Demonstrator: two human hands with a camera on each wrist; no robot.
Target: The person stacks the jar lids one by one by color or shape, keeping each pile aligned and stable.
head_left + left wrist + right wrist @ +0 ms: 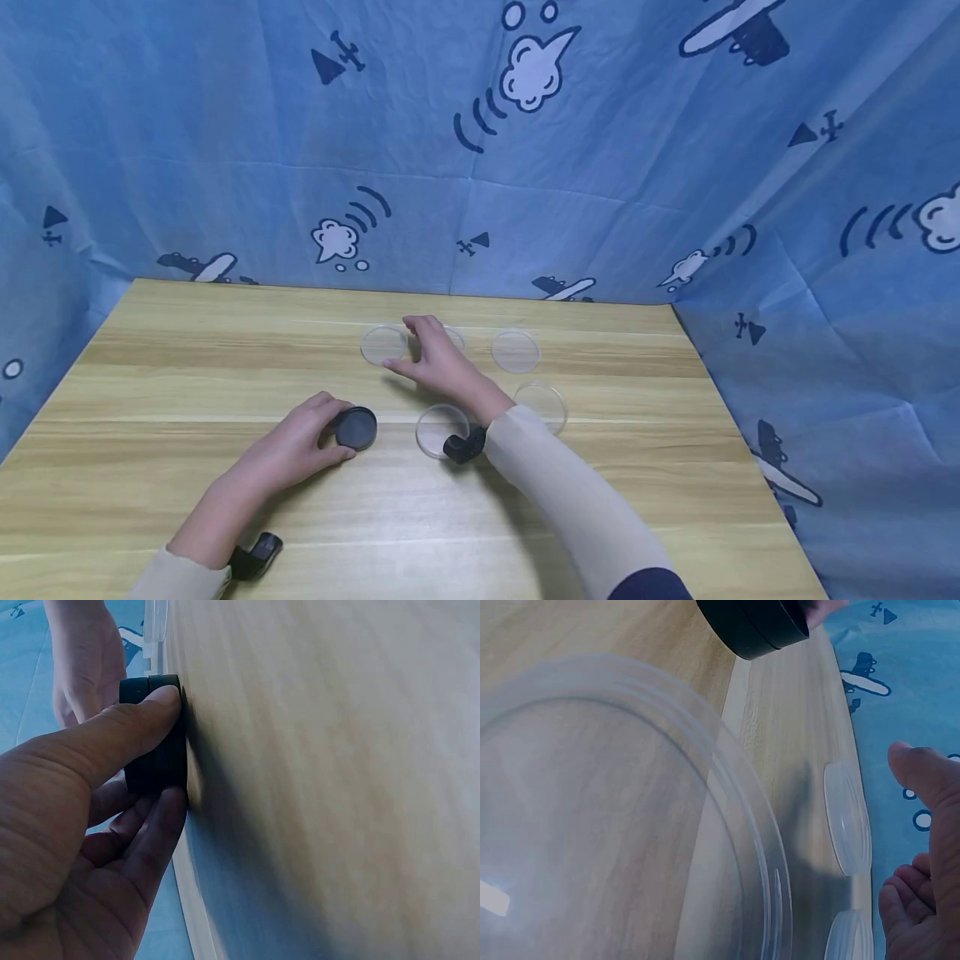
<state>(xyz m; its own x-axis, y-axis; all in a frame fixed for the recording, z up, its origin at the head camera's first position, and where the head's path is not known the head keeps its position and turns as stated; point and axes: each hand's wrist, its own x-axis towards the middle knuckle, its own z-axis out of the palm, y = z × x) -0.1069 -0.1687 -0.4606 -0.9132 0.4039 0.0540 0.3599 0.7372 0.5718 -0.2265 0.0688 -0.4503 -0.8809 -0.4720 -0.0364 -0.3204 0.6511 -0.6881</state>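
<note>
My left hand (pixel 300 440) grips a short black round container (pixel 356 428) low at the tabletop, thumb on one side and fingers on the other. In the left wrist view a seam runs around the side of this black container (pixel 156 757). My right hand (pixel 444 364) reaches toward the back with thumb and fingers spread and nothing between them. Just left of its fingertips lies a clear round dish (pixel 381 343). A second clear dish (pixel 454 336) is partly hidden behind the hand. Two clear dishes (pixel 847 817) show beside the right hand in the right wrist view.
Another clear dish (pixel 516 351) lies at the back, right of the hand. A clear dish (pixel 431 431) and one more clear dish (pixel 546 407) lie near the right wrist, partly covered. The wooden table (pixel 187 367) is bordered by a blue patterned cloth (pixel 420 150).
</note>
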